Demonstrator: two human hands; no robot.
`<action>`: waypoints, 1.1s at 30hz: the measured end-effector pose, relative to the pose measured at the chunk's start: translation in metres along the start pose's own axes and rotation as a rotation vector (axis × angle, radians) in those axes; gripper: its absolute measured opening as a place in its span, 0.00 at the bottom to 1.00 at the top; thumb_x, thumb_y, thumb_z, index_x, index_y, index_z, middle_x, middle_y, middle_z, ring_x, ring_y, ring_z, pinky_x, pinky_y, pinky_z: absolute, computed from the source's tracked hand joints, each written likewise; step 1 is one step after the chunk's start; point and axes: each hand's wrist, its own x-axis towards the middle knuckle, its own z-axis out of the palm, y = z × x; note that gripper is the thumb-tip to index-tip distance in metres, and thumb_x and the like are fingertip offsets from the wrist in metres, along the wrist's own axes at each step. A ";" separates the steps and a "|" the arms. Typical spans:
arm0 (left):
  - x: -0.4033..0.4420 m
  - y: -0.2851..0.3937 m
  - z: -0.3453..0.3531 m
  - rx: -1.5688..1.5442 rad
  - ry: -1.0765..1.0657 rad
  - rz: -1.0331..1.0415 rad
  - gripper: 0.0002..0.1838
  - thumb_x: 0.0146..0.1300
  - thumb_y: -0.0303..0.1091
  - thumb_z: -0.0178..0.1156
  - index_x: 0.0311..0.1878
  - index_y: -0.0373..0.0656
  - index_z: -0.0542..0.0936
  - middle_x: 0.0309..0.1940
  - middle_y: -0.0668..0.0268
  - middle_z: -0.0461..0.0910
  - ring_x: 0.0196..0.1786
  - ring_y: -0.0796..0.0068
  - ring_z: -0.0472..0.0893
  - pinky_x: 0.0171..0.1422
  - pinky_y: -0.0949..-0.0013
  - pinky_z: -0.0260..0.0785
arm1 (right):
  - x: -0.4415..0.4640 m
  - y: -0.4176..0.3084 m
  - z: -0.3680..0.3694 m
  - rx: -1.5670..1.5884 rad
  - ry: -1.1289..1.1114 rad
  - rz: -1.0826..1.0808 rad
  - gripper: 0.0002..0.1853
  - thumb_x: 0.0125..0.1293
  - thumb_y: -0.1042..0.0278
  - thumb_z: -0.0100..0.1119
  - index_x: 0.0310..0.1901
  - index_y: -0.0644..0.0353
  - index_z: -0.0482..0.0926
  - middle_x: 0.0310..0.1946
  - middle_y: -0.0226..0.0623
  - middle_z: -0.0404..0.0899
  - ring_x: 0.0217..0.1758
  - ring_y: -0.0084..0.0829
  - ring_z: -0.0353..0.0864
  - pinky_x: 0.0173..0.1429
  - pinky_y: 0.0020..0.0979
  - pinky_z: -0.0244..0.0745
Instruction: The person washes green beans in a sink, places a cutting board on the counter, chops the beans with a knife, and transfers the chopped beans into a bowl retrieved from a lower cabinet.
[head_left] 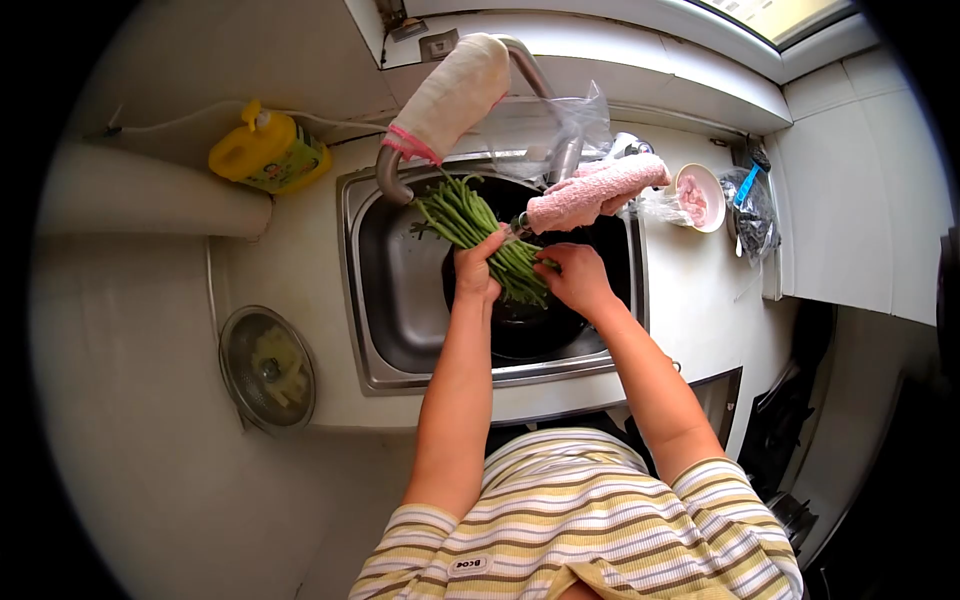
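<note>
A bundle of long, thin green beans [458, 212] lies at a slant near the centre of the frame, held over a rectangular stainless-steel sink [402, 325]. The left hand [478, 268] has its grip clamped around the middle of the bundle. The right hand [580, 276] is at the bundle's lower right end, thumb and fingertips together on the bean ends. Beneath the hands, a round black basin [520, 338] sits in the sink.

Several things crowd the space above. A curved metal faucet [391, 178], wrapped in a beige cloth sleeve with pink edging [452, 92], arches down to the bundle's upper left end. A fluffy pale-pink cloth [598, 196] hangs just above the right hand, hiding part of the sink behind it. Between the two is a crumpled clear plastic bag [583, 118].

On the white counter [690, 295], a yellow plastic jug with a green label [270, 155] stands at upper left. At the left, lower in the frame, a round grey metal bowl [236, 350] contains pale yellow-green pieces [283, 368]. At upper right are a white bowl [714, 204] with pink pieces [692, 200] and, beside it, a dark plastic bag [760, 228] with a blue strip [746, 186].
</note>
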 end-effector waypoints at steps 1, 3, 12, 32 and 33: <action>-0.002 0.001 0.002 -0.009 0.003 0.005 0.13 0.51 0.19 0.62 0.43 0.36 0.77 0.37 0.61 0.80 0.38 0.67 0.80 0.48 0.63 0.75 | 0.000 0.003 0.005 -0.014 0.059 0.016 0.09 0.52 0.64 0.63 0.35 0.55 0.84 0.32 0.39 0.82 0.36 0.42 0.81 0.41 0.39 0.74; -0.002 0.001 0.005 -0.053 -0.077 -0.008 0.16 0.50 0.19 0.62 0.45 0.36 0.76 0.36 0.61 0.80 0.39 0.66 0.80 0.49 0.63 0.74 | 0.000 0.005 0.005 0.115 0.104 0.070 0.08 0.52 0.64 0.62 0.32 0.56 0.83 0.29 0.39 0.81 0.34 0.41 0.80 0.38 0.40 0.74; -0.007 0.018 0.001 -0.094 -0.293 -0.097 0.25 0.48 0.23 0.63 0.53 0.35 0.72 0.41 0.59 0.79 0.43 0.61 0.80 0.46 0.59 0.77 | 0.006 -0.007 0.008 -0.342 0.150 -0.316 0.04 0.50 0.66 0.62 0.29 0.53 0.80 0.22 0.33 0.73 0.28 0.39 0.78 0.30 0.38 0.72; -0.036 0.048 -0.065 0.292 -0.019 0.068 0.15 0.48 0.20 0.60 0.43 0.34 0.75 0.35 0.59 0.78 0.38 0.63 0.80 0.47 0.61 0.75 | 0.056 -0.012 0.083 1.539 -0.345 0.283 0.08 0.63 0.71 0.57 0.43 0.62 0.75 0.28 0.30 0.75 0.24 0.18 0.68 0.30 0.22 0.67; -0.033 0.046 -0.060 0.293 -0.023 0.063 0.15 0.48 0.20 0.60 0.43 0.34 0.75 0.35 0.59 0.78 0.38 0.63 0.80 0.47 0.61 0.75 | 0.053 -0.015 0.079 1.539 -0.339 0.285 0.08 0.63 0.71 0.57 0.43 0.62 0.75 0.28 0.30 0.75 0.24 0.18 0.68 0.30 0.22 0.67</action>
